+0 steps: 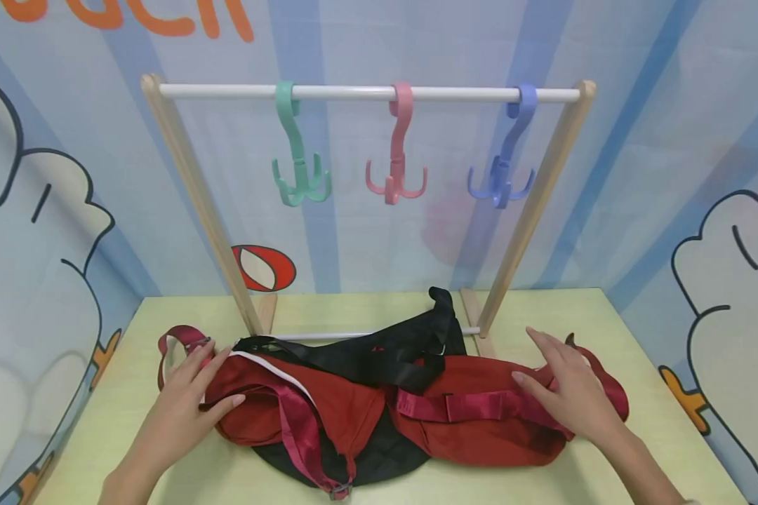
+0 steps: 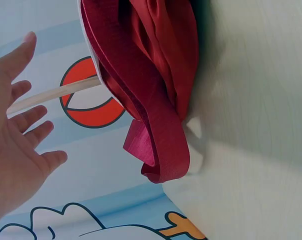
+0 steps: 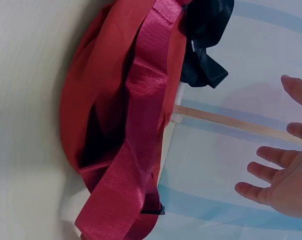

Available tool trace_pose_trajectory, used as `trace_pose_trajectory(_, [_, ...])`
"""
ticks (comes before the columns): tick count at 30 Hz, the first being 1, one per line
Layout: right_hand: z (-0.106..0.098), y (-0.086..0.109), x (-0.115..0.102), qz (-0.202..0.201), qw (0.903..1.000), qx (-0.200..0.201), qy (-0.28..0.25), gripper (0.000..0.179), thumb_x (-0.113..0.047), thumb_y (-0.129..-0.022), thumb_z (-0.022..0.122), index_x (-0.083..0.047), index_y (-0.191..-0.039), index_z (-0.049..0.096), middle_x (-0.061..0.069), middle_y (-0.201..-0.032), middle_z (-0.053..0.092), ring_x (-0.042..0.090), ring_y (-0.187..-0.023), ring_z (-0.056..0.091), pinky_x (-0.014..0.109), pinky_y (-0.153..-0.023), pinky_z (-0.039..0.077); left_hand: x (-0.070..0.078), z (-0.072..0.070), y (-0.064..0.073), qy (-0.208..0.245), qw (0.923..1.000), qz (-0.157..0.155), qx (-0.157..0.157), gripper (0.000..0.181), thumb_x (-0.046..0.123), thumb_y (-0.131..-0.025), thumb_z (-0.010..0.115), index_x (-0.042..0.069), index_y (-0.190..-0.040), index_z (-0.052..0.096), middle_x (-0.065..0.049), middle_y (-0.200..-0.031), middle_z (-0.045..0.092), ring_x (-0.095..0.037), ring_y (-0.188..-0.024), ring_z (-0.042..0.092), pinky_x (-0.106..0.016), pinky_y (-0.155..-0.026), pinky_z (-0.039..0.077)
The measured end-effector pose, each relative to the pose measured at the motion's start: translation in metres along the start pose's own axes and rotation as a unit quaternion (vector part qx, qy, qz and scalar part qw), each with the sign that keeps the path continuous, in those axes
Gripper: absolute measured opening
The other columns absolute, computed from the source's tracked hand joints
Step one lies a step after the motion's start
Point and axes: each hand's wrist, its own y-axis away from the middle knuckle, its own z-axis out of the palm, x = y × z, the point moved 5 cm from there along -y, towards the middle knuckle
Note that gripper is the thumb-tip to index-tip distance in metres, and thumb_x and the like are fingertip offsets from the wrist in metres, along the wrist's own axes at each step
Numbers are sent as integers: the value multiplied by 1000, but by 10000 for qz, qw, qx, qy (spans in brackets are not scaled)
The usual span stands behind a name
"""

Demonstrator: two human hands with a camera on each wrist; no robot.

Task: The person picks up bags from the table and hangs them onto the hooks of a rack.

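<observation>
Pale table (image 1: 562, 315) | left hand (image 1: 183, 405), right hand (image 1: 571, 396) spread wide near red bags (image 1: 480, 445) | black fabric (image 1: 410, 333) partly hidden, apparently beneath

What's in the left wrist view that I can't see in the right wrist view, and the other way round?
Only the left wrist view shows the left hand and a red-and-white oval on the backdrop.

Only the right wrist view shows the right hand and black fabric against the backdrop.

Both share red fabric, a dark red strap, the backdrop and the pale table.
</observation>
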Motion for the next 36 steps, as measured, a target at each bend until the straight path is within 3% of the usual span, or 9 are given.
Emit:
trace_pose_trajectory(6, [-3,-6,-8,-161,9996,77,-236,67,-28,-84,66,-9,-140,35,19,-134,43,40,-120,38,59,-88,33,-3,0,1,270,9992,-178,-253,70,33,-78,72,5,-135,41,-26,-136,34,-45,-122,30,-63,-84,36])
trace_pose_trajectory(12, [1,-13,-16,-127,9979,-254,-588,65,-29,-86,63,-7,-140,34,19,-136,40,39,-124,35,56,-92,34,-4,2,3,568,9976,-256,-304,68,30,-79,71,3,-134,42,-27,-134,34,-44,-119,35,-46,-69,51])
trace_pose_trajectory(19, [16,-18,-33,-88,9944,-524,-913,64,-31,-87,61,-8,-140,33,18,-136,40,40,-123,34,59,-93,30,-6,3,6,798,9968,-10,-41,65,21,-77,74,3,-132,43,-25,-131,40,-42,-117,38,-53,-75,46])
trace_pose_trajectory(23, [29,-22,-45,-283,9915,-666,-1082,63,-28,-86,63,-9,-139,35,16,-136,41,37,-123,36,56,-94,32,-8,5,6,961,9953,-8,-79,65,18,-76,74,3,-131,44,-24,-130,42,-41,-115,40,-48,-72,49])
trace_pose_trajectory(30, [45,-27,-67,-413,9838,-966,-1450,64,-27,-85,65,-10,-139,36,12,-137,41,33,-126,34,55,-96,32,-15,10,7,1217,9910,-381,-405,66,21,-77,74,0,-131,42,-27,-130,40,-42,-112,42,-40,-66,52])
trace_pose_trajectory(36, [55,-32,-87,-491,9766,-1174,-1734,64,-27,-85,65,-11,-140,36,9,-139,39,28,-128,34,50,-98,33,-19,12,8,1197,9893,-587,-585,68,24,-77,73,0,-132,42,-26,-131,40,-42,-115,40,-55,-80,44])
